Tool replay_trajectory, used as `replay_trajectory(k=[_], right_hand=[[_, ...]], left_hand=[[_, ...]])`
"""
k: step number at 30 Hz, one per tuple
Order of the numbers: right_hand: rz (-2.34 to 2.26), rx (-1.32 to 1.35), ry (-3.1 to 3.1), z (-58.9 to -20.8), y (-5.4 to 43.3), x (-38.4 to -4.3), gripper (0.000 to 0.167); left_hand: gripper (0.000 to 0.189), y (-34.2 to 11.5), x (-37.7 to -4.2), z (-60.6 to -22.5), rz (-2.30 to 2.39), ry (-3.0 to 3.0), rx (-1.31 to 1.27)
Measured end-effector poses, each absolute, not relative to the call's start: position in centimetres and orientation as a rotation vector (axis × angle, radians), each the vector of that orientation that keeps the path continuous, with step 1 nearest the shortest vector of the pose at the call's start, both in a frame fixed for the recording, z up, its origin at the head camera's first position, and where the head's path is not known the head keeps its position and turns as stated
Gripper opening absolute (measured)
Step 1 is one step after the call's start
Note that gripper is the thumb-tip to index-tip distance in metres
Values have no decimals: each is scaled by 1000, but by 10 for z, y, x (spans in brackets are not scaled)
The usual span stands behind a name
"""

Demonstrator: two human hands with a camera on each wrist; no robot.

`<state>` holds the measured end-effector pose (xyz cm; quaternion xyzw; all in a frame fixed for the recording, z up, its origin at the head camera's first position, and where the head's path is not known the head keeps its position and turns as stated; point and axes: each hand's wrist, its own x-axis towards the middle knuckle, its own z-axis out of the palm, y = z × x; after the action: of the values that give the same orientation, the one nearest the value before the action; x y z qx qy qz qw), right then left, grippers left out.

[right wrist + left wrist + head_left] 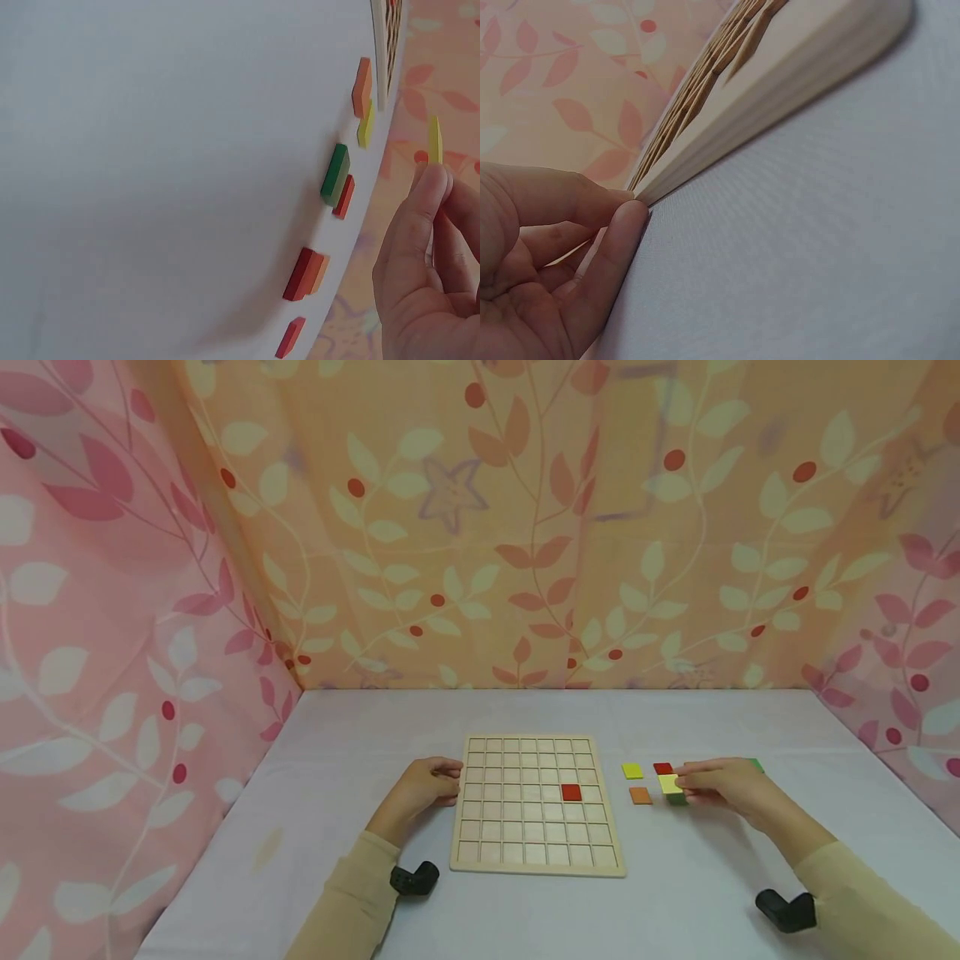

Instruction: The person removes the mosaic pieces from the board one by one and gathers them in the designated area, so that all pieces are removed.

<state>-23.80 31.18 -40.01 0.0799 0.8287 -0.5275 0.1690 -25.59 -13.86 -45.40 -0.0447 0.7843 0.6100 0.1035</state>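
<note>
A pale wooden grid board lies flat, with a single red tile in one of its right-hand squares. At the board's left edge, my left hand grips the rim between thumb and fingertip; the left wrist view shows this pinch close up. My right hand holds a thin yellow tile between thumb and fingers, raised above the loose tiles right of the board. Below the held tile is a green tile, and a red tile shows behind it. The right hand hides part of the loose tiles.
Between board and right hand lie another yellow tile and an orange tile. The right wrist view shows more red and orange tiles farther along. A white cloth covers the table, with patterned curtains around it.
</note>
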Motion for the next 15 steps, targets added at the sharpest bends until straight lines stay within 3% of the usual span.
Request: replay_trajectory(k=[15], right_hand=[[-1467,316,2339,-400,354,-239,53]], left_hand=[[42,-138,-257,-453,1793,2312,-129]])
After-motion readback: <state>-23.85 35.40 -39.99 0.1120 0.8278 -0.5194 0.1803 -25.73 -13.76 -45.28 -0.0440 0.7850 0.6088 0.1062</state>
